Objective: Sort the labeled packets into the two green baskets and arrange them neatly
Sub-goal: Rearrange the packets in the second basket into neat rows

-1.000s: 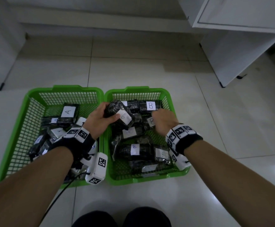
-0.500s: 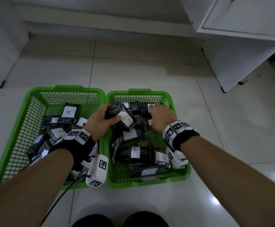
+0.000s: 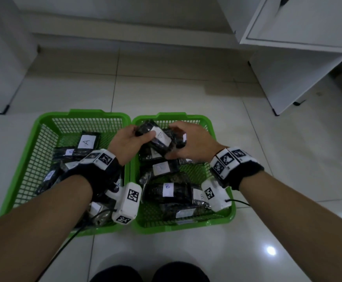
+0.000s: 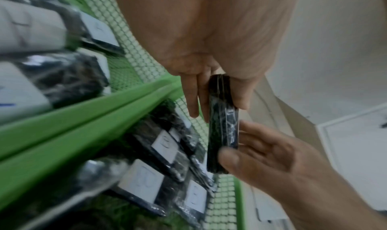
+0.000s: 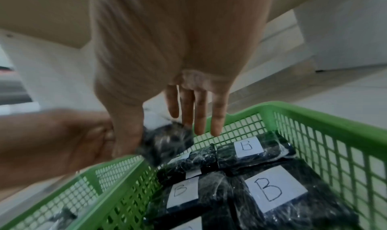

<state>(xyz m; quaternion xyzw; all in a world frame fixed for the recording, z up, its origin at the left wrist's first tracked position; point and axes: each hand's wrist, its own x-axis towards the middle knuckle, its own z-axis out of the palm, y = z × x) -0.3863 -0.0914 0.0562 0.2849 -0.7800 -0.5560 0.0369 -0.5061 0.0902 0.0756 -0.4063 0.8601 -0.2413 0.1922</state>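
Note:
Two green mesh baskets sit side by side on the floor. The left basket [image 3: 96,115] holds black packets labelled A [image 3: 86,141]; the right basket [image 3: 211,129] holds packets labelled B [image 3: 167,190]. My left hand [image 3: 143,135] grips a black packet with a white label [image 3: 160,139] above the far left part of the right basket. My right hand [image 3: 176,141] pinches the same packet's other end between thumb and fingers. The left wrist view shows the packet [image 4: 222,126] edge-on between both hands. In the right wrist view it [image 5: 167,141] hangs over B packets [image 5: 270,189].
A white cabinet [image 3: 298,58] stands on legs at the back right, and another white unit [image 3: 3,58] at the back left. Pale floor tiles surround the baskets. A black cable [image 3: 64,247] trails from my left wrist. My dark shoes [image 3: 149,273] show at the bottom edge.
My left hand has lifted the packet higher and toward the far end of the right basket. My right hand left the packets in the basket and took hold of the lifted packet.

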